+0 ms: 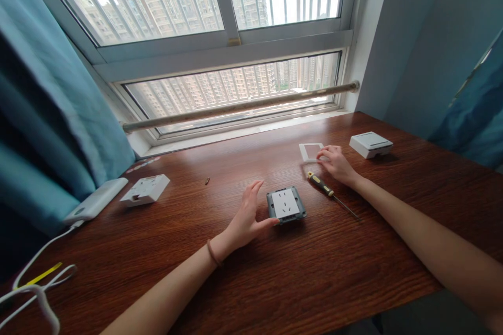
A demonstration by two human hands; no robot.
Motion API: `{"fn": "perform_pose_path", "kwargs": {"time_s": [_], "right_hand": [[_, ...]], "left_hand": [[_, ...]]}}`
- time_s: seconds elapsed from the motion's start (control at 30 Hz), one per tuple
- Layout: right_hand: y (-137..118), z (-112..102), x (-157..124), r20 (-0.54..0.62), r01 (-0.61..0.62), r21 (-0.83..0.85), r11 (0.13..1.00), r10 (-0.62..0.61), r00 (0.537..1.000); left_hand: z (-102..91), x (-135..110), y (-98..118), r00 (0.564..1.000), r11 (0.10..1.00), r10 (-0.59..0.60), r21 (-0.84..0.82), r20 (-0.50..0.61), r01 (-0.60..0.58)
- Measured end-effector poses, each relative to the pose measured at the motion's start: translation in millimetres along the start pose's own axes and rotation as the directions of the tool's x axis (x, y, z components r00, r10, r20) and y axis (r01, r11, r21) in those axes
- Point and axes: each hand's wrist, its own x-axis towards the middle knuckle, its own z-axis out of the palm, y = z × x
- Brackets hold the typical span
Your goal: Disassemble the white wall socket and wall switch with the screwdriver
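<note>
Socket module (286,204) lies in the near middle, left hand (242,221) spread loosely at its left edge, right hand (337,165) pinching the farther white frame (303,153), best carried level by its rim.

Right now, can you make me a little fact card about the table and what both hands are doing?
Left hand: open, thumb by the socket; touching or not is hard to tell
Right hand: fingers closed at the right edge of the white frame
Tool: screwdriver, lying between socket and right forearm
Small bits: brass-coloured pieces, left of the left hand
White boxes: one at left, one at right
Table: brown wood, beside a window
</note>
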Motion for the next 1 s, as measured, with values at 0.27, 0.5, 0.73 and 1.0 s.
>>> {"fn": "perform_pose_path", "kwargs": {"time_s": [0.27,0.5,0.73,1.0], "right_hand": [[-113,-6,-30,0.036,0.310,0.119,0.943,-0.316,0.948],[-134,-2,-48,0.084,0.407,0.109,0.907,-0.416,0.905],[-137,-3,-51,0.064,0.462,0.135,0.877,-0.473,0.879],[-135,-9,-46,0.076,0.359,0.280,0.890,-0.393,0.916]], "left_hand": [[-2.5,5,-3,0.978,0.979,-0.111,-0.191,-0.177,0.076],[-6.6,2,-3,0.994,0.952,-0.080,-0.300,-0.077,0.053],[-9.2,3,-2,0.999,0.949,-0.044,-0.314,-0.024,0.034],[-8.6,1,1,0.998,0.904,-0.056,-0.425,-0.020,0.042]]}}
